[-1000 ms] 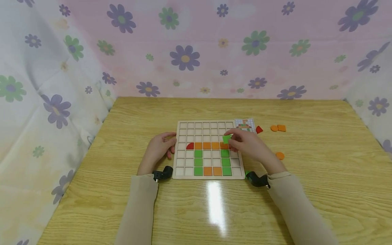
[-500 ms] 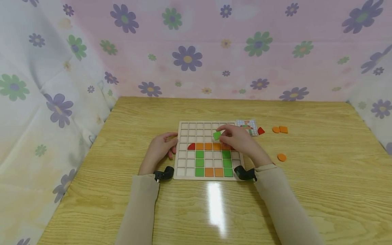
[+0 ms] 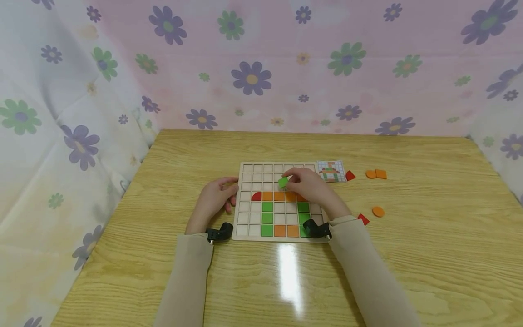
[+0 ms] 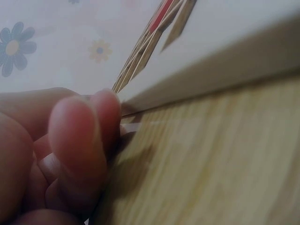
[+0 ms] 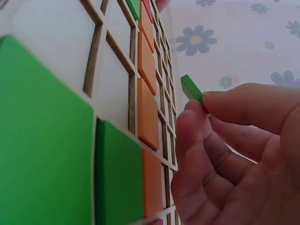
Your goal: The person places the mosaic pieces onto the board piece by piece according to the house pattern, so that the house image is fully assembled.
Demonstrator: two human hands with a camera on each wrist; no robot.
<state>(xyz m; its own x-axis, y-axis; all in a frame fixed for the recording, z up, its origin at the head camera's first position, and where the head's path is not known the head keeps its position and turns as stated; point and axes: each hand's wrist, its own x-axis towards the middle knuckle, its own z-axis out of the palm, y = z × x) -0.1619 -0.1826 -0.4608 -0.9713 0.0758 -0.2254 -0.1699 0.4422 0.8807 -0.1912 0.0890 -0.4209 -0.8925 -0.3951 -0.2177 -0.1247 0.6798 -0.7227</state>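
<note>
Green tile (image 3: 283,183) is pinched in the right hand (image 3: 308,185) above the grid board (image 3: 279,207), at whose edge the relaxed left hand (image 3: 213,197) rests.

Soft, even light, white glare streak on tabletop (image 3: 241,281), shadow beside left hand (image 4: 65,152), wrist views dimmer, hazy

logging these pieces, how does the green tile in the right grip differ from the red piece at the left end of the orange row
Shape: the green tile looks straight-edged, while the red piece has a curved edge.
Pose: the green tile is pinched at a tilt in the right grip over the board; the red piece lies flat in a cell.
Both are flat, single-coloured pieces.
</note>
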